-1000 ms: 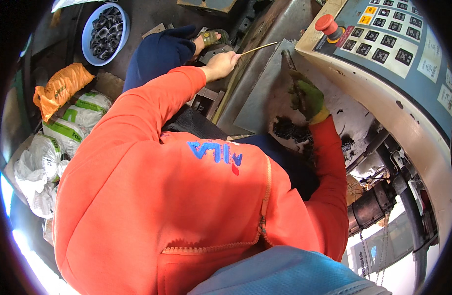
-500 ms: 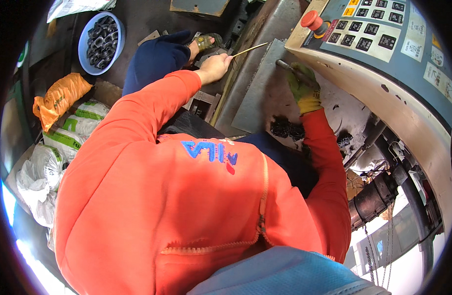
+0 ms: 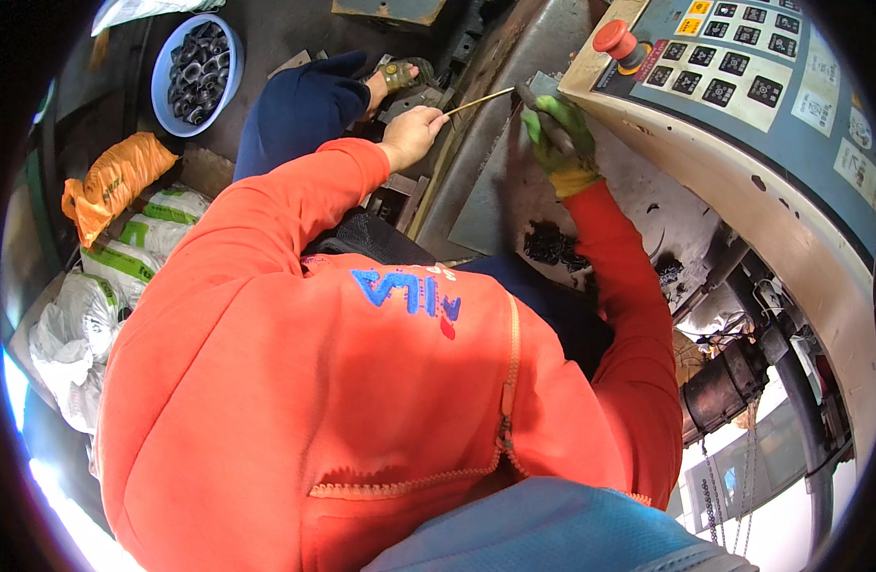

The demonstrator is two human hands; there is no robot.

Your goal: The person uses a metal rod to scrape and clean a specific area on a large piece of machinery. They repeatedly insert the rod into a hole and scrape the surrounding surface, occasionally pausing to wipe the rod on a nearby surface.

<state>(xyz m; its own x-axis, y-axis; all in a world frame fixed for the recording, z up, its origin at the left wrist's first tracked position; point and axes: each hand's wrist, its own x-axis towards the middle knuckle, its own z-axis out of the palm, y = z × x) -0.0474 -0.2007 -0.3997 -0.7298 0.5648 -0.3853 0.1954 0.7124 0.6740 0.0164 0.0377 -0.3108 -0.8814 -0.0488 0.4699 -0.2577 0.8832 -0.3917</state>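
Observation:
My bare left hand (image 3: 414, 136) is closed around one end of a thin yellowish rod (image 3: 481, 101), which points right and slightly away from me. My right hand (image 3: 564, 143), in a green and yellow glove, grips a dark tubular piece (image 3: 555, 132). The piece's far left end is at the rod's tip; whether the tip is inside it or only touching, I cannot tell. Both hands are above the edge of a grey metal plate (image 3: 486, 205) on the machine bed.
To the right is a control panel (image 3: 743, 57) with a red mushroom button (image 3: 613, 39). Black scraps (image 3: 550, 245) lie near my right forearm. A blue basin (image 3: 162, 88) of black parts stands far left, above an orange bag (image 3: 123, 181) and white sacks (image 3: 123, 267).
My right hand has moved left and a little away from me, bringing the dark tubular piece to the rod's tip. My left hand and the rod have barely moved.

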